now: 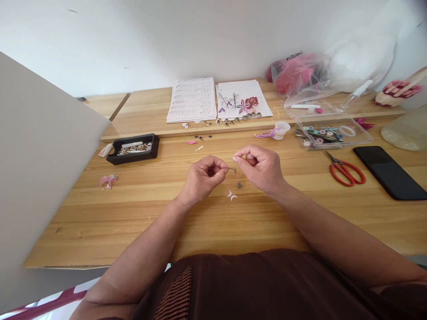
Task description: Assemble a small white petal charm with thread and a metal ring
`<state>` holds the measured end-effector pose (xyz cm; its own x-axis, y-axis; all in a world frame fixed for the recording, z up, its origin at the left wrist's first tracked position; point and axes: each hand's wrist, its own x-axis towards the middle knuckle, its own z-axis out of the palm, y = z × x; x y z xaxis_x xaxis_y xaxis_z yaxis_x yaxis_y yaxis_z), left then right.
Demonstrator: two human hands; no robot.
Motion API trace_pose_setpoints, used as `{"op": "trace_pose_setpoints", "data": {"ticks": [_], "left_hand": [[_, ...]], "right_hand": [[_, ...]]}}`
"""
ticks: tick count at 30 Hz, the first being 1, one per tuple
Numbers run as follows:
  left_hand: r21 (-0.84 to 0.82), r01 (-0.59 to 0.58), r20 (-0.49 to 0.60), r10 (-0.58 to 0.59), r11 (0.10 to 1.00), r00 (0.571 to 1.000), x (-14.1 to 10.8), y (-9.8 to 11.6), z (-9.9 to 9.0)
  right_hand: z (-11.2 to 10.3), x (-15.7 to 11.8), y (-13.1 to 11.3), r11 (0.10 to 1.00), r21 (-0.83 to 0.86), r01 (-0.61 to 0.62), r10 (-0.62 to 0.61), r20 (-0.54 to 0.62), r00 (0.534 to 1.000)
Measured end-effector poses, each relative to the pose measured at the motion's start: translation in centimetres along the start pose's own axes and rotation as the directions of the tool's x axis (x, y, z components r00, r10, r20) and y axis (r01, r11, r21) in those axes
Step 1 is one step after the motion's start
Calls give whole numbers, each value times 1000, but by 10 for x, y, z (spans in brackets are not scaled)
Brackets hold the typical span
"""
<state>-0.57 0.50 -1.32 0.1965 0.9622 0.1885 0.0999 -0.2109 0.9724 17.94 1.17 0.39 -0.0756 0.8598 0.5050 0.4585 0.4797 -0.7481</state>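
Observation:
My left hand (pixel 205 178) pinches a small dark crescent-shaped piece (pixel 234 170) between thumb and forefinger, its curved end pointing toward my other hand. Just to the right, thumb and forefinger of my right hand (pixel 262 166) are pressed together. Whatever they hold is too fine to make out; a faint thin line shows near them. Below the fingertips a small dark round bead-like piece (pixel 239 185) lies on the wooden table (pixel 133 222). Closer to me are two pale paper-like crescents (pixel 231 195).
A black tray (pixel 155 146) of beads stands left. Printed sheets (pixel 191 100) lie on the raised back ledge. On the right are a white cup (pixel 282 130), a clear plastic box (pixel 363 135) of thread spools, red-handled scissors (pixel 343 172) and a phone (pixel 390 171).

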Motion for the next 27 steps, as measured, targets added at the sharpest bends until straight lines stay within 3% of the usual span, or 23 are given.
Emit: {"op": "trace_pose_setpoints", "data": {"ticks": [3, 6, 9, 12, 18, 23, 27], "left_hand": [[-54, -9, 8, 9, 999, 1000, 0, 1, 1], [-116, -7, -14, 6, 993, 1000, 0, 4, 1], [-126, -17, -89, 5, 992, 996, 1, 5, 1], [-108, -18, -198, -4, 994, 980, 3, 4, 0], [-5, -7, -332, 5, 1000, 943, 7, 0, -1], [120, -25, -316, 62, 992, 947, 7, -3, -3], [189, -59, -279, 111, 980, 954, 6, -4, -2]], "right_hand": [[2, 2, 5, 993, 59, -103, 99, 63, 993], [7, 2, 12, 947, 186, -263, 230, 181, 956], [15, -1, 17, 857, 291, -425, 347, 284, 894], [21, -7, 13, 826, 273, -493, 392, 349, 851], [20, -17, -5, 915, 202, -349, 273, 327, 905], [13, -17, -14, 978, 116, -170, 148, 179, 973], [8, -14, -13, 998, 25, -57, 55, 76, 996]]}}
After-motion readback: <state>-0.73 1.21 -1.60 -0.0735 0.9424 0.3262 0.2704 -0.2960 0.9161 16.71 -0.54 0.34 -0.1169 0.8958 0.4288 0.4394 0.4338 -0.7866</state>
